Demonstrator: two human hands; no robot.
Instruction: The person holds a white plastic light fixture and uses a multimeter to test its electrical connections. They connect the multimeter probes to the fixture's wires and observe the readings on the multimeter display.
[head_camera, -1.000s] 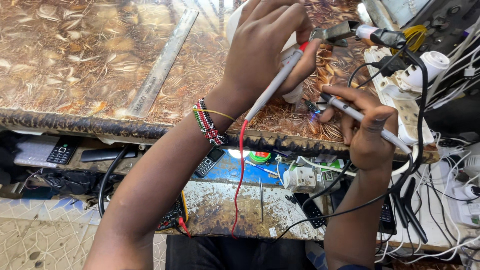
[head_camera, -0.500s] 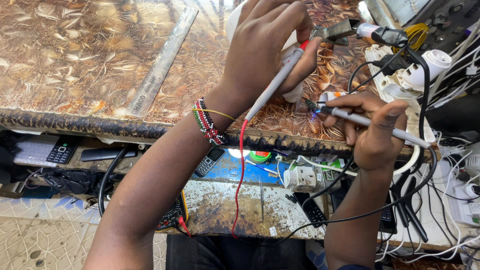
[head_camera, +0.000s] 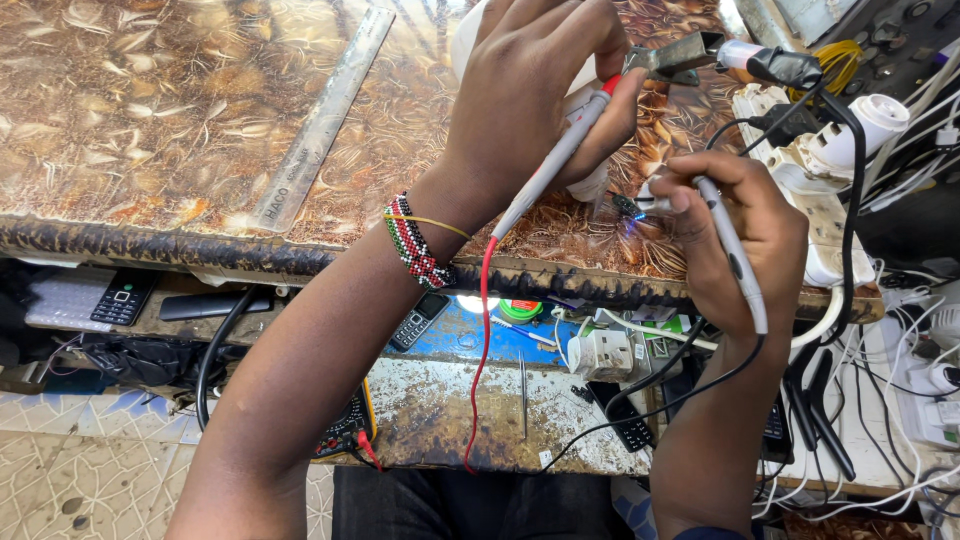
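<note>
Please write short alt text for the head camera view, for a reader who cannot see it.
The left hand holds a grey red-wired test probe and the right hand a grey black-wired test probe, both over a small electronic part on a brown leaf-patterned workbench.

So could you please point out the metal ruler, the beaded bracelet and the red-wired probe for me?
metal ruler (head_camera: 322, 120): head view, middle of its flat blade on the table.
beaded bracelet (head_camera: 413, 246): head view, beads across the left wrist.
red-wired probe (head_camera: 545, 175): head view, grey shaft below the left hand's fingers.
</note>
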